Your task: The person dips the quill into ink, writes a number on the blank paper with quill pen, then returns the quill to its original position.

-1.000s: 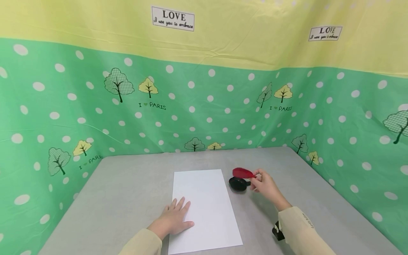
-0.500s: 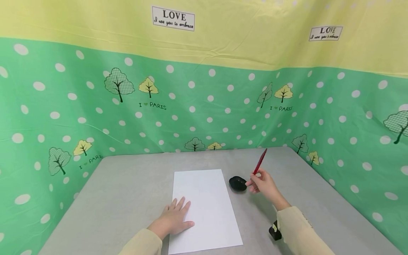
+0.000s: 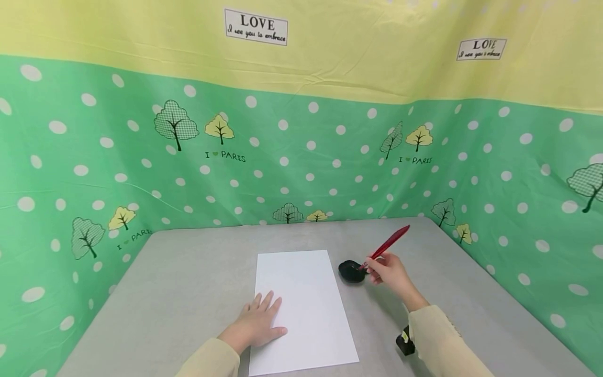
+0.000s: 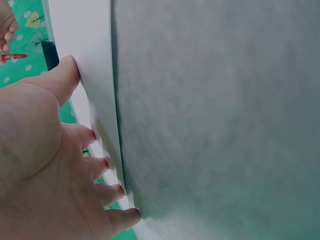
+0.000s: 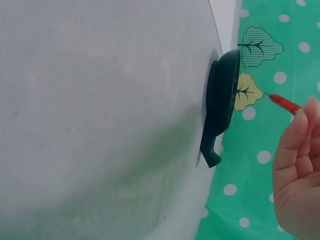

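Observation:
Between thumb and fingers, my right hand (image 3: 390, 273) pinches a red feather-shaped pen (image 3: 390, 242) near its lower end. The broad plume slants up to the right and the tip overlaps the rim of a small black dish (image 3: 350, 272) in the head view. From the right wrist, a thin nib shows on the pen (image 5: 283, 103), above the table and apart from the dish (image 5: 221, 95), which looks like a little pan with a stubby handle. My left hand (image 3: 256, 322) rests flat on the left side of a white paper sheet (image 3: 311, 303), fingers spread.
The grey table (image 3: 202, 283) runs back to a green and yellow printed curtain (image 3: 282, 173), which also stands along both sides. A black wrist camera (image 3: 405, 343) hangs at my right sleeve, low over the table.
The red pen has turned in my right hand: first flat over the dish with its plume leftward, then upright, now slanting right with the tip down-left. The left hand, paper and dish stay put.

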{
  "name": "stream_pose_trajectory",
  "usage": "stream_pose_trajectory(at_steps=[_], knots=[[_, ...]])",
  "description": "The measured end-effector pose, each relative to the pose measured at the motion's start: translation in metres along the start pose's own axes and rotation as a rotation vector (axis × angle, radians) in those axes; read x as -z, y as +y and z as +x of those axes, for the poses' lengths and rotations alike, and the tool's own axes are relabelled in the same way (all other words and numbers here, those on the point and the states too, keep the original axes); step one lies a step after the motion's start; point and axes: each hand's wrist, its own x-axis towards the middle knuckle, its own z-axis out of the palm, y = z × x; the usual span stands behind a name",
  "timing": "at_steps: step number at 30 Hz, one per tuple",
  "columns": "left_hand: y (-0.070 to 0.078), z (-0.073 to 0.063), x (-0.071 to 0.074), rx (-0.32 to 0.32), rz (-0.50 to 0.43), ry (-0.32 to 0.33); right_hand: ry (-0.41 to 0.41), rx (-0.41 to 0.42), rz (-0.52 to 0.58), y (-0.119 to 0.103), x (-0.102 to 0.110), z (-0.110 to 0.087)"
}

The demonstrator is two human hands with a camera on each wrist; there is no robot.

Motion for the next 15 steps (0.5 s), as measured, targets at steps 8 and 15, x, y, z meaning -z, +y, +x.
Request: stream_pose_trajectory(at_steps=[8,15], knots=[[-0.0001,-0.0004,0.0006,0.006,-0.003,-0.004,0.038,0.009,0.038,0.0003,-0.0017,0.0001],[-0.0003,-0.0002,0.0018,0.006,0.001,-0.004,0.042,0.002,0.165,0.0036,-0.0066,0.002]])
